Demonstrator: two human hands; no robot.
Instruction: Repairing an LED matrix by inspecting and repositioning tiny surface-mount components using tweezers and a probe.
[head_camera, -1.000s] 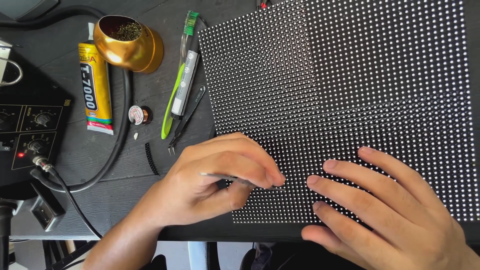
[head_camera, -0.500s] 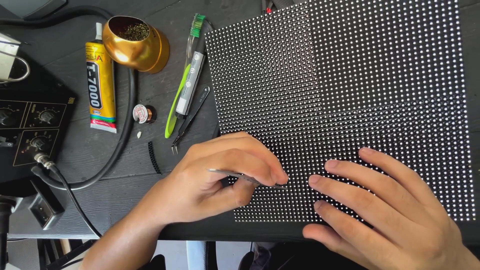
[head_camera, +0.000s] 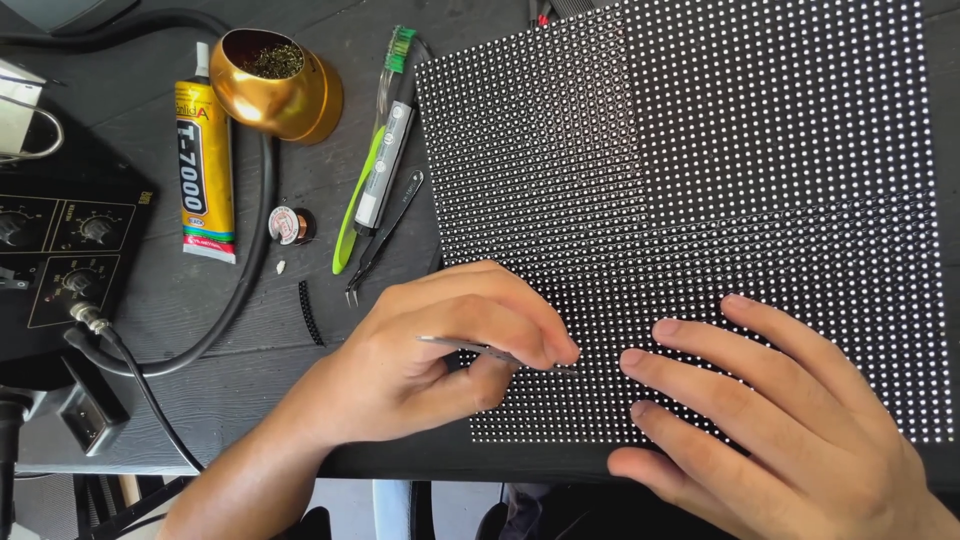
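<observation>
left hand (head_camera: 430, 365) pinched shut on tweezers (head_camera: 480, 350), long axis left-right, tip on LED panel (head_camera: 700, 180) just left of right hand | right hand (head_camera: 790, 420) flat, fingers spread on panel, empty | beyond left hand: spare tweezers (head_camera: 385, 240), green pen (head_camera: 375, 170), yellow-label glue tube (head_camera: 205, 165), gold cup (head_camera: 280, 85)

A yellow glue tube (head_camera: 205, 170) lies on the dark worktop (head_camera: 250, 330) beside a tilted gold metal cup (head_camera: 280, 85) holding brass wool; a small copper wire spool (head_camera: 290, 225) sits just right of the tube; a green-handled tool (head_camera: 375, 160) and black tweezers (head_camera: 385, 235) lie nearby; a black knobbed control unit (head_camera: 60, 250) stands at the left edge.
</observation>
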